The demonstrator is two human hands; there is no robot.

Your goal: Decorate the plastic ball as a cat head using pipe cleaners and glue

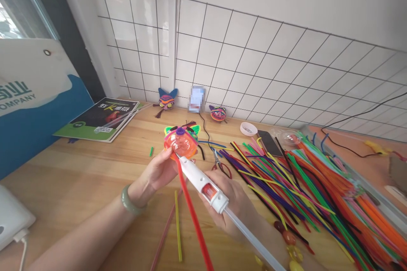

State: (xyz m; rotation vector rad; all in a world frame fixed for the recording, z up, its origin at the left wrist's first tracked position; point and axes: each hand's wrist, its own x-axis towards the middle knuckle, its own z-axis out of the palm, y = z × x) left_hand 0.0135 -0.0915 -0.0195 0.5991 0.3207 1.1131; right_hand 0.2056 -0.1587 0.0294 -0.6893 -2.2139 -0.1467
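From the head view, with the cat-eared piece [186,146] as the centre of the dial: here's the left hand [162,169] coming in from seven o'clock, fingers closed in a pinch on the piece's lower edge, the red strand [192,207] running right by the fingertips and trailing off to between five and six. That hold seems meant to steady the work and keep its clear orange front facing up. And in from five o'clock comes the right hand [233,203], wrapped firmly around the white glue gun [193,175]; its nozzle points up toward eleven, right beside the strand's upper end, a slant that likely keeps the tip in sight. Whether tip meets strand, I can't tell; some of the right fingers are hidden beneath the gun. A clear stick [251,237] juts from the gun's rear. Scissors [217,156] lie at four, near the gun, handy for the right side, and the loose coloured strands [280,182] fan out between three and four, likely within easy reach. Up against the wall, one eared figure [167,100] sits at eleven, another [218,113] at two, and a lit phone [197,98] leans at one, screen toward the wearer, presumably for viewing.
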